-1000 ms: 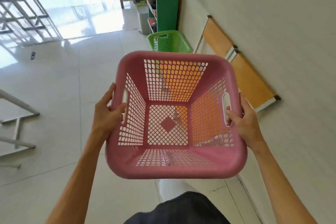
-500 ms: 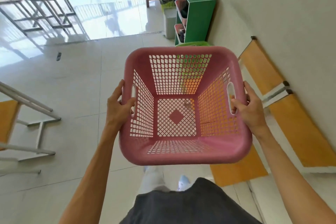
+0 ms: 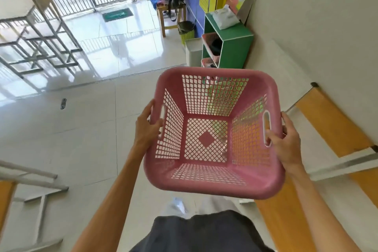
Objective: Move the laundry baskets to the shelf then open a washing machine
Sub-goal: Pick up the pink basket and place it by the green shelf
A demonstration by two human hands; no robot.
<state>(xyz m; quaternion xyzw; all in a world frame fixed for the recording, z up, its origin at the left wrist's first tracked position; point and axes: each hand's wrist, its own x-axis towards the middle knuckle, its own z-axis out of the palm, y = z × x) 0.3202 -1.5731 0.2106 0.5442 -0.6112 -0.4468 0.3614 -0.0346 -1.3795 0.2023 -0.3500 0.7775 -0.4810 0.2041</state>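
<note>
An empty pink laundry basket (image 3: pixel 214 184) is carried in front of me above the tiled floor. My left hand (image 3: pixel 146 129) grips its left handle slot, and my right hand (image 3: pixel 283 141) grips the right handle slot. A green basket shows only as green patches through the pink basket's far wall; it stands on the floor behind it. Ahead on the right, against the wall, stands a green shelf (image 3: pixel 235 47) with pink baskets (image 3: pixel 208 41) in its compartments. No washing machine is in view.
Orange folded tables (image 3: pixel 331 125) lean along the right wall. A white bin (image 3: pixel 193 51) stands left of the shelf, with a wooden stool (image 3: pixel 171 16) and a dark bin beyond. Metal-framed tables (image 3: pixel 38 32) stand at far left, another at near left (image 3: pixel 30 186).
I have walked forward with the pink basket; the green shelf is closer and the green basket has passed behind the pink one. Both hands keep their grip.
</note>
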